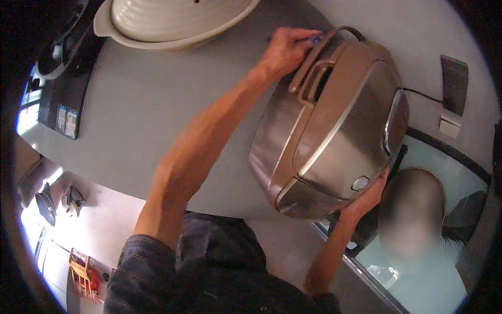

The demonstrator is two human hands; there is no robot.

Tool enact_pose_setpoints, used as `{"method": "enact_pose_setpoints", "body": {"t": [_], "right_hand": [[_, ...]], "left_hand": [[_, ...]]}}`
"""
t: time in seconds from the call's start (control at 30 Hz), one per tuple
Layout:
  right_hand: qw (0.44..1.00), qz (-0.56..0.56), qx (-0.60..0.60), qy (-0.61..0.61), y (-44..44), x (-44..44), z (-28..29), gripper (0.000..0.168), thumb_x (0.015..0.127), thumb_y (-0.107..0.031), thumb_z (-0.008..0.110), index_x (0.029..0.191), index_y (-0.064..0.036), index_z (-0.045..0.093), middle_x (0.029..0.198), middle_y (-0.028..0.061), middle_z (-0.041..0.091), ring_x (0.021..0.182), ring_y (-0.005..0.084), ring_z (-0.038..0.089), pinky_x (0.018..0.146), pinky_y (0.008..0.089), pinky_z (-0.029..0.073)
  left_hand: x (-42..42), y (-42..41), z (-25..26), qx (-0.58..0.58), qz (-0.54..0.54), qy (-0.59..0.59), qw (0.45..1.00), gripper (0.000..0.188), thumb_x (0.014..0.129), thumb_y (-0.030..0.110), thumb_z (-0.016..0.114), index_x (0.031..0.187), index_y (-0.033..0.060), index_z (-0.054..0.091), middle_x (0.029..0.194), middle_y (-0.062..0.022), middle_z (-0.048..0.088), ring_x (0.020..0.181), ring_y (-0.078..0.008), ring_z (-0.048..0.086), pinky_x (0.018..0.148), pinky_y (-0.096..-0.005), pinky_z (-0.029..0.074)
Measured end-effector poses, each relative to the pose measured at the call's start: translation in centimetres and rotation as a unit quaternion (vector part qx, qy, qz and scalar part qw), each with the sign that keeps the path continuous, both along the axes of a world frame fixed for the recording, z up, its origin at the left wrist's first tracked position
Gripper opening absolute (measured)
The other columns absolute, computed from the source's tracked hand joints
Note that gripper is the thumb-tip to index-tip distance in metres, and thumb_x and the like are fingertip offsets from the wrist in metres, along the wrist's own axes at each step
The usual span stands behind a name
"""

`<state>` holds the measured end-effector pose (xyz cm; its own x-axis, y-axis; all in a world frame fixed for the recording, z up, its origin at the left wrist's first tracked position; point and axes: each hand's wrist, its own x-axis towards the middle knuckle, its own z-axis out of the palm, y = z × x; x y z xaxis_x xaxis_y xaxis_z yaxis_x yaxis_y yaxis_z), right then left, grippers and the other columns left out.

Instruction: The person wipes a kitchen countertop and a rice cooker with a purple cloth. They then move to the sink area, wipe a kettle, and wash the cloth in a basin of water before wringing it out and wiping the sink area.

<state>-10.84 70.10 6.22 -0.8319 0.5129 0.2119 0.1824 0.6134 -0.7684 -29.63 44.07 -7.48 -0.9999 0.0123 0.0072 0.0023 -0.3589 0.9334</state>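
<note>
A brown and metallic rice cooker [345, 129] with a closed lid is tilted in view at the counter's right side. My right hand [366, 200] grips its lower side near the oval lid button [360, 183], the fingers partly hidden beneath it. My left hand [288, 49] is beside the cooker's carrying handle [313, 64] at the far end. Its fingers are closed on a small thin object [315, 39], dark and bluish, too blurred to name. A dark cord [423, 94] runs from behind the cooker.
A large cream lidded pot [176, 23] stands on the grey counter [129, 106] at the far left. Beyond it is a black glass cooktop [62, 94]. A dark wall socket plate [454, 84] is at right. A pale glassy panel [423, 282] below it shows a person.
</note>
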Motion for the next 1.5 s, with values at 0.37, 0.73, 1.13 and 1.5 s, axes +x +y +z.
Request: {"method": "enact_pose_setpoints", "body": {"t": [0.37,0.73,1.13,1.5], "right_hand": [[0.998,-0.026,0.050,-0.020,0.6,0.4,0.9,0.050,0.102,-0.029,0.032,0.143,-0.003,0.044,0.141,0.0133,0.049,0.123,0.0265,0.051,0.105,0.0384,0.037],[0.999,-0.037,0.021,-0.022,-0.1,-0.1,0.7,0.046,0.100,-0.019,0.034,0.142,-0.005,0.046,0.143,0.0124,0.049,0.126,0.0252,0.049,0.107,0.0355,0.035],[1.000,0.001,0.009,-0.008,0.9,0.1,0.4,0.045,0.101,-0.016,0.033,0.142,0.000,0.044,0.144,0.0144,0.048,0.128,0.0250,0.047,0.109,0.0341,0.033],[1.000,0.001,-0.016,-0.010,0.4,0.0,0.6,0.045,0.100,-0.014,0.034,0.142,-0.004,0.045,0.141,0.0148,0.051,0.125,0.0239,0.050,0.106,0.0324,0.035]], "left_hand": [[23.6,-0.6,7.0,-0.148,0.102,0.113,0.977,0.036,0.089,-0.006,0.047,0.121,-0.0047,0.062,0.127,-0.0301,0.057,0.124,-0.0398,0.053,0.106,-0.0442,0.040],[0.5,0.4,15.7,-0.345,-0.026,0.296,0.890,0.032,0.083,0.002,0.056,0.114,0.0000,0.064,0.113,-0.0211,0.065,0.109,-0.0370,0.060,0.096,-0.0419,0.046],[22.3,-0.5,14.7,-0.404,-0.168,0.371,0.819,0.037,0.073,0.003,0.063,0.110,-0.0027,0.066,0.122,-0.0210,0.062,0.127,-0.0358,0.052,0.104,-0.0485,0.044],[2.0,2.9,15.8,-0.469,0.111,0.370,0.794,0.030,0.086,0.014,0.056,0.110,-0.0041,0.063,0.109,-0.0231,0.064,0.104,-0.0426,0.059,0.093,-0.0454,0.046]]}}
